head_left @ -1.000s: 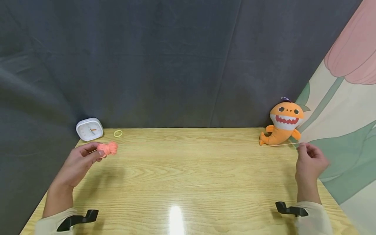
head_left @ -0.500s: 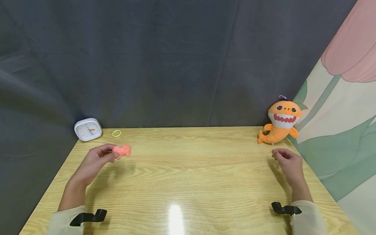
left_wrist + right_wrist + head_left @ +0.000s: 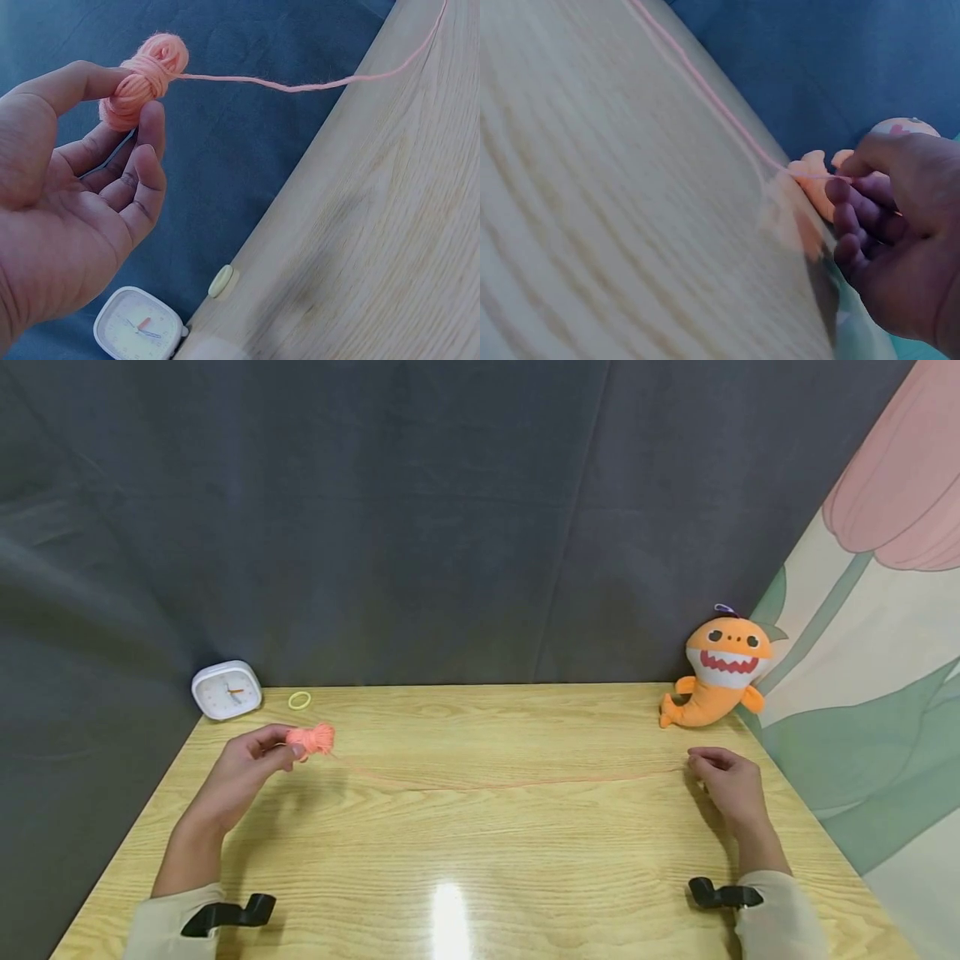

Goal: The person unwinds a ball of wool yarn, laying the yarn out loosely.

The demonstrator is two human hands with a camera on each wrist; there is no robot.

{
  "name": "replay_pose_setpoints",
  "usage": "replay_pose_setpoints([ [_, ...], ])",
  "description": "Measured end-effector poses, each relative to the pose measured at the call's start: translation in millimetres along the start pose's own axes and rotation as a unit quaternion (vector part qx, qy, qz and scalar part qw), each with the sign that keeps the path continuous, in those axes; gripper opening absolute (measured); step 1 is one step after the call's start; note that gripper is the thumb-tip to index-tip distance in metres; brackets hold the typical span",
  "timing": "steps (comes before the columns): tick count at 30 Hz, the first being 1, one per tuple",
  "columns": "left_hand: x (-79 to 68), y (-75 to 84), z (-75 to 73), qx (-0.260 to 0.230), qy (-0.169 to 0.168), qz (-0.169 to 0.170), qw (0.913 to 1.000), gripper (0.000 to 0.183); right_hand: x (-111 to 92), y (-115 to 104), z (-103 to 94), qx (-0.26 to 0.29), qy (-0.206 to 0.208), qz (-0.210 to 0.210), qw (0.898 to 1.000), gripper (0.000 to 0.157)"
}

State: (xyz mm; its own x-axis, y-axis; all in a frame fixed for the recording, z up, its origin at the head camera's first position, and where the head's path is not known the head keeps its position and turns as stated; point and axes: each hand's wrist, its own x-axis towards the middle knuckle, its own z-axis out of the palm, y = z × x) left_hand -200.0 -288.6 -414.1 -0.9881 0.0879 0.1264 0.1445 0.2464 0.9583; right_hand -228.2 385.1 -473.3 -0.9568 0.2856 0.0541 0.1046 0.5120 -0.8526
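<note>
A small coral-pink skein of yarn [image 3: 313, 739] is pinched between the thumb and fingers of my left hand [image 3: 251, 772], raised over the left side of the table. From the skein a single yarn strand [image 3: 292, 88] runs off to the right. Across the table the strand sags low in a shallow curve, as the head view shows. My right hand [image 3: 731, 783] pinches the strand's other end between thumb and forefinger, plain in the right wrist view where the strand [image 3: 705, 84] meets the fingertips. The remaining right fingers are loosely curled.
On the wooden table [image 3: 480, 843], a white clock [image 3: 227, 691] stands at the back left beside a yellow ring [image 3: 299, 700]. An orange shark plush [image 3: 716, 677] sits at the back right, beyond my right hand. A dark curtain [image 3: 405, 527] rises behind the table.
My left hand has moved right with the skein. The right hand has come left and nearer, away from the plush. The strand now sags slack between the hands.
</note>
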Motion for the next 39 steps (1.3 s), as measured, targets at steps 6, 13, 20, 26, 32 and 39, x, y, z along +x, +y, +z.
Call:
replay_pose_setpoints([
  [6, -0.1, 5.2, 4.6, 0.012, -0.010, -0.002, 0.9999, 0.011, -1, -13, -4.7, 0.018, 0.064, -0.013, 0.998, 0.018],
  [13, -1.0, 9.2, 9.7, 0.018, -0.020, 0.011, 0.9996, 0.014, -7, -55, 12.7, 0.069, 0.089, -0.056, 0.992, 0.010],
  [20, -0.5, 8.3, 11.0, 0.016, -0.024, 0.012, 0.9995, 0.015, -14, -100, 53.7, 0.103, 0.045, -0.156, 0.981, 0.023],
  [26, 2.1, 8.1, 13.4, 0.011, -0.028, 0.009, 0.9995, 0.017, -22, -132, 97.2, 0.128, -0.016, -0.209, 0.969, 0.019],
  [32, 1.7, 8.3, 14.8, 0.014, -0.026, -0.008, 0.9995, 0.020, -27, -154, 137.2, 0.161, -0.062, -0.222, 0.960, 0.015],
  [39, 0.2, 10.0, 12.3, 0.025, -0.026, -0.010, 0.9993, 0.024, -38, -173, 184.4, 0.174, -0.110, -0.238, 0.949, 0.012],
])
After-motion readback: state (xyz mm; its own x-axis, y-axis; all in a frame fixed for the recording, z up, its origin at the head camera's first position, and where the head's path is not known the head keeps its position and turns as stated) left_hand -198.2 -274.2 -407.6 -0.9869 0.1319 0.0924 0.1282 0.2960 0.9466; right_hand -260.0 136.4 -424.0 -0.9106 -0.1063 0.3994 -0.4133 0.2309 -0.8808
